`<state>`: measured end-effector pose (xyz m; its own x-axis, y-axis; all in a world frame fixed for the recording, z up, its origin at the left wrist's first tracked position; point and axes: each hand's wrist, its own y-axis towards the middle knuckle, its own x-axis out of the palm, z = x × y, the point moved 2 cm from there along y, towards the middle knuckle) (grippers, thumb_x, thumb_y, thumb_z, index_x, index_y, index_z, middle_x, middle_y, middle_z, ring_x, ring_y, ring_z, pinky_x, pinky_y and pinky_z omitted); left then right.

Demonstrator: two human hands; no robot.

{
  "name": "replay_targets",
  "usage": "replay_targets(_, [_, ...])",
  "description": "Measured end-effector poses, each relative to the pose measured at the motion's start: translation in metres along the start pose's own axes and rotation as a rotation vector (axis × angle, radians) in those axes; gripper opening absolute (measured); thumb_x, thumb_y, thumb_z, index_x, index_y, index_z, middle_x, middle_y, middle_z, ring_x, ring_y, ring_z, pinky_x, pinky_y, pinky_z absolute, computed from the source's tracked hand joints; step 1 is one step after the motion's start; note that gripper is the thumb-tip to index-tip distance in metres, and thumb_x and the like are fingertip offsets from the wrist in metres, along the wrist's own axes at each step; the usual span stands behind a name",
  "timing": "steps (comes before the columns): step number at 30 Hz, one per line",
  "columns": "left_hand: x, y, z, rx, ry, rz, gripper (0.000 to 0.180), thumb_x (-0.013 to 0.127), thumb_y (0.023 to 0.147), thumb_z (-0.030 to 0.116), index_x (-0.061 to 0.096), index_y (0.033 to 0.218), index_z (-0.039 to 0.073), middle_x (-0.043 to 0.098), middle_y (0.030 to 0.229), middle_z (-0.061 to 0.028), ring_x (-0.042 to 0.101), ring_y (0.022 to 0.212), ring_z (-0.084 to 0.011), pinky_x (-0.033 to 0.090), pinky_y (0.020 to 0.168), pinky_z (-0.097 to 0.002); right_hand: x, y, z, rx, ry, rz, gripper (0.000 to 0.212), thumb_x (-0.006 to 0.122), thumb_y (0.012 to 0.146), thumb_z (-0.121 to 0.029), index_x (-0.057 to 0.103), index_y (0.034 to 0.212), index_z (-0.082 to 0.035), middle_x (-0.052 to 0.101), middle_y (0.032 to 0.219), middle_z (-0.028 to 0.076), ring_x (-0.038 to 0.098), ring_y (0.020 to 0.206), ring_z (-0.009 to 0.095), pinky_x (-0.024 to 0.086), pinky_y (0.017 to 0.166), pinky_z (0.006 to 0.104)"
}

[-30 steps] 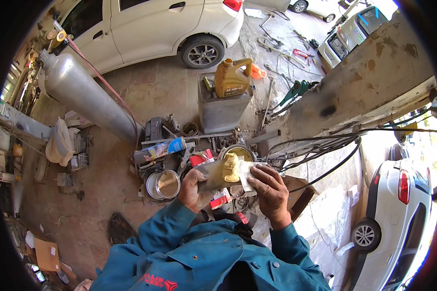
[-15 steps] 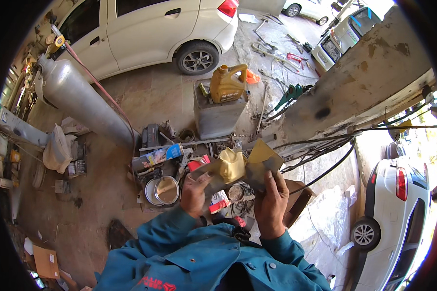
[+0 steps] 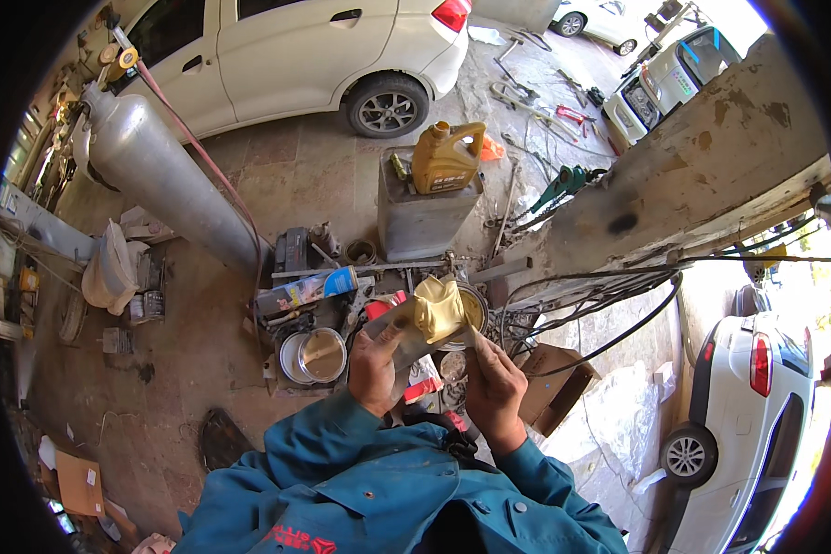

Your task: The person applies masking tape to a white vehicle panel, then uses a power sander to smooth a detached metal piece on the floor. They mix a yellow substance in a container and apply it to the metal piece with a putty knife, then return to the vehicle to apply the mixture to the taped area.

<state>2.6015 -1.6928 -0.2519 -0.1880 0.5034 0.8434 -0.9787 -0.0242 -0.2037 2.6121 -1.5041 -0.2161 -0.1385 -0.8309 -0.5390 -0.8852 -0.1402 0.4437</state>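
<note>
My left hand (image 3: 375, 367) is closed on a flat grey spreader plate (image 3: 406, 348), its thumb lying on top. A thick lump of yellow putty (image 3: 439, 309) sits on the far part of that plate. My right hand (image 3: 497, 386) pinches a second thin spreader (image 3: 475, 336), seen almost edge-on against the right side of the putty; most of it is hidden. Just behind is a round tin (image 3: 476, 314) with a yellowish inside, partly covered by the putty. Left of my hands stand a tin of tan paste (image 3: 323, 356) and a white lid or tin beside it.
A gold oil jug (image 3: 448, 159) stands on a square metal can (image 3: 425, 220) ahead. A grey gas cylinder (image 3: 162, 166) leans at left. A thick post (image 3: 683, 171) and black cables (image 3: 619, 305) cross the right side. A cardboard box (image 3: 556, 383) lies near my right hand. White cars surround the area.
My right hand has moved left and turned its spreader from broad-side, with yellow putty on it, to nearly edge-on against the lump. The tin behind now shows. My left hand still holds its plate.
</note>
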Motion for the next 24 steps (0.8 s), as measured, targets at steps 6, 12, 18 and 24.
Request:
replay_targets(6, [0.002, -0.004, 0.008, 0.090, 0.090, -0.009, 0.041, 0.064, 0.113, 0.015, 0.067, 0.148, -0.007, 0.075, 0.140, -0.0191, 0.074, 0.129, -0.0302, 0.057, 0.118, -0.0462, 0.015, -0.028, 0.034, 0.411, 0.287, 0.211, 0.033, 0.068, 0.108, 0.005, 0.073, 0.141, 0.007, 0.081, 0.133, 0.016, 0.078, 0.119, 0.022, 0.063, 0.103, 0.0356])
replay_targets(12, [-0.005, -0.020, -0.004, 0.043, 0.349, 0.065, 0.040, 0.061, 0.114, 0.012, 0.064, 0.150, -0.005, 0.073, 0.143, -0.0178, 0.073, 0.129, -0.0299, 0.059, 0.115, -0.0460, 0.010, -0.012, 0.004, 0.403, 0.667, 0.275, 0.038, 0.065, 0.111, 0.004, 0.067, 0.149, 0.008, 0.076, 0.143, 0.013, 0.068, 0.132, 0.017, 0.051, 0.116, 0.0321])
replay_targets(18, [-0.029, -0.009, 0.019, 0.145, 0.047, 0.125, 0.037, 0.065, 0.111, 0.013, 0.068, 0.144, -0.006, 0.075, 0.139, -0.0162, 0.075, 0.127, -0.0292, 0.059, 0.113, -0.0448, 0.015, -0.016, 0.006, 0.188, 0.241, -0.091, 0.032, 0.070, 0.103, 0.011, 0.077, 0.134, 0.006, 0.081, 0.126, 0.020, 0.076, 0.119, 0.023, 0.058, 0.105, 0.0352])
replay_targets(24, [-0.100, -0.048, 0.023, 0.029, -0.067, 0.158, 0.047, 0.059, 0.112, 0.014, 0.058, 0.157, 0.001, 0.066, 0.156, -0.0173, 0.066, 0.142, -0.0340, 0.050, 0.124, -0.0509, 0.054, -0.023, 0.028, 0.951, 1.022, 0.109, 0.032, 0.065, 0.116, -0.014, 0.068, 0.143, 0.003, 0.078, 0.126, 0.007, 0.074, 0.112, 0.015, 0.060, 0.096, 0.0285])
